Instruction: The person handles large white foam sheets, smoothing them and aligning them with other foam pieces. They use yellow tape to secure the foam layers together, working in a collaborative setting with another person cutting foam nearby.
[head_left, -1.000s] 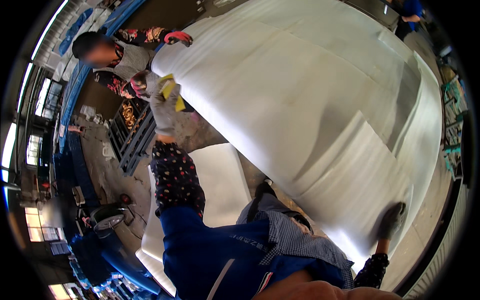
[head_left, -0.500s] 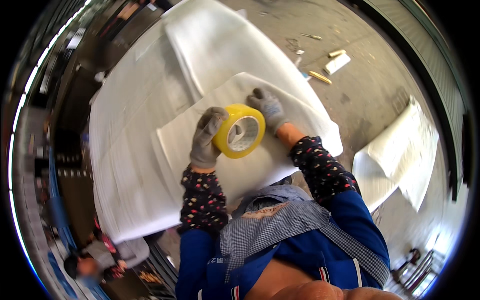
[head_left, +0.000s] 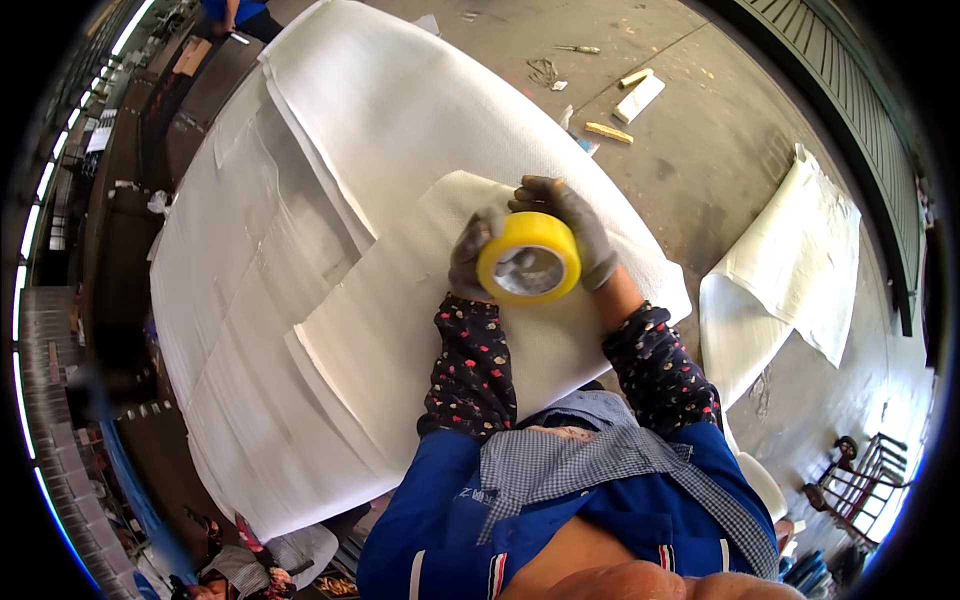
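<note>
A wide roll of yellow packing tape (head_left: 561, 238) is held above a large white foam-like sheet (head_left: 420, 100) that covers a broad, flat bulk. My left hand (head_left: 474, 258), in a grey glove, grips the roll from its left side, with fingers showing inside the core. Gloved as well, my right hand (head_left: 583, 228) curls round the far right side of the roll, its fingertips at the roll's top edge. Whether it pinches a tape end cannot be seen. Under both hands lies a loose flap of the sheet (head_left: 380, 300), folded over the rest.
A crumpled white sheet (head_left: 790, 260) lies on the floor at right. Beyond the bulk are a white block (head_left: 640, 100), yellowish strips (head_left: 610, 132) and a screwdriver-like tool (head_left: 578, 49). A trolley (head_left: 870, 485) stands lower right. Other people are at lower left (head_left: 290, 560) and top left (head_left: 240, 15).
The roll has moved right, with my left hand on it. My right hand has left the sheet's surface and come to the roll. My view has shifted a little.
</note>
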